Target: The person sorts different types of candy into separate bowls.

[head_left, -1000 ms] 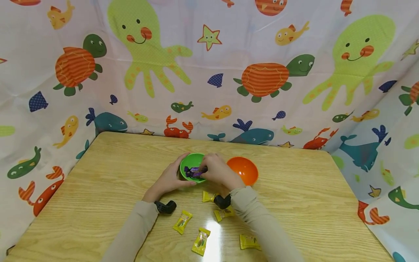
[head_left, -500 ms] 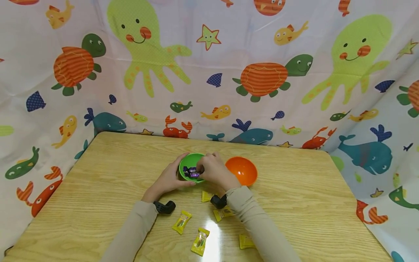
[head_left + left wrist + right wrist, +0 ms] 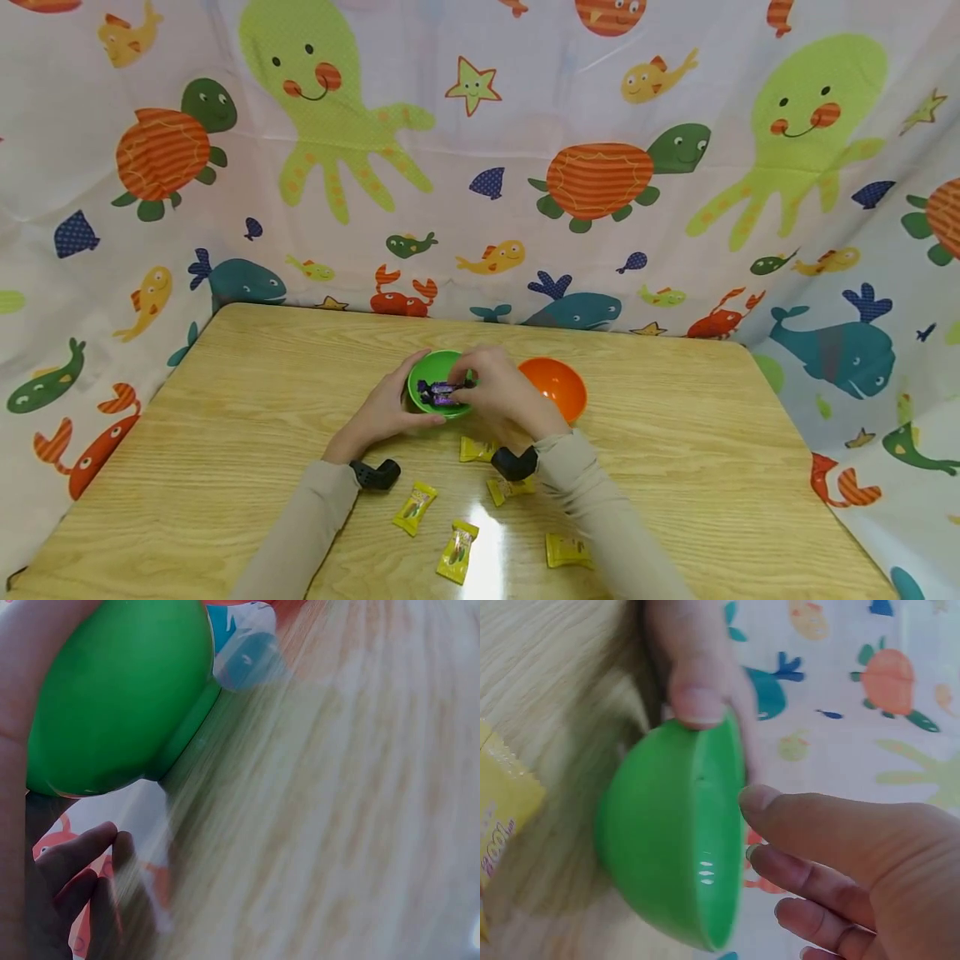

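On the table stands a green bowl (image 3: pixel 426 367), tipped towards the person, with purple-wrapped candies (image 3: pixel 438 390) inside. My left hand (image 3: pixel 378 412) holds the bowl from its left side, the thumb along the near rim and the fingers behind. In the left wrist view the bowl's green outer wall (image 3: pixel 127 690) fills the upper left. My right hand (image 3: pixel 498 387) reaches over the bowl's right rim and pinches a purple candy between thumb and forefinger. In the right wrist view the right thumb (image 3: pixel 817 825) hides the forefinger and the candy; the other fingers curl loosely.
An orange bowl (image 3: pixel 566 387) stands just right of the green one, partly behind my right hand. Several yellow candy packets, such as one packet (image 3: pixel 457 552) near the front, lie scattered on the wooden table (image 3: pixel 690 467). A curtain (image 3: pixel 480 183) with sea animals hangs behind.
My right hand dips into the green bowl and then lifts slightly, and the dark end of a purple candy shows again between its fingers. The left hand keeps its place on the bowl.
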Demonstrator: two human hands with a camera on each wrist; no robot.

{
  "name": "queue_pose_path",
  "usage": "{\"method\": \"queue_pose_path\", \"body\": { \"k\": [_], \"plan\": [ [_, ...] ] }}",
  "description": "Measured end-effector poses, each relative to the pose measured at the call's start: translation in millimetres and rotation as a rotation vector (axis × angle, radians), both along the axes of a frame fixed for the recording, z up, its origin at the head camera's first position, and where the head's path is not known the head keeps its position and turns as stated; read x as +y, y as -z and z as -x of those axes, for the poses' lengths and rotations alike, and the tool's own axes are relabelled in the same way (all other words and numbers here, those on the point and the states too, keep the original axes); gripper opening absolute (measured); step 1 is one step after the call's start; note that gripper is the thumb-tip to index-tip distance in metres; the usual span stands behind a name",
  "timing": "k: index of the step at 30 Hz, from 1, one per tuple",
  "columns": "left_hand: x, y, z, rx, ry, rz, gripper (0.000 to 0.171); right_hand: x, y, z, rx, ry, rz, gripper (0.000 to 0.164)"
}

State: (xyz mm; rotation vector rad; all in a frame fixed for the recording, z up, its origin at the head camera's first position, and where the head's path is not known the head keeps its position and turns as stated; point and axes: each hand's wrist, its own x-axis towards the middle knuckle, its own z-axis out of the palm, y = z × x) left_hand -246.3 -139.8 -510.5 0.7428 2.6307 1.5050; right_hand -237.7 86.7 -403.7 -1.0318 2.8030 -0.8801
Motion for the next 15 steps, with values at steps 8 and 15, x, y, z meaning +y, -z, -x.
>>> {"method": "queue_pose_path", "body": {
  "k": [8,15],
  "plan": [
    [0.7,-0.5,1.0,0.003,-0.008,0.004,0.112,28.0,-7.6,-21.5,0.035,-0.008,0.130,0.009],
    [1.4,-2.0,0.8,0.003,-0.011,0.000,0.113,46.0,7.0,-48.0,-0.086,0.016,0.195,0.009]
  ]
}}
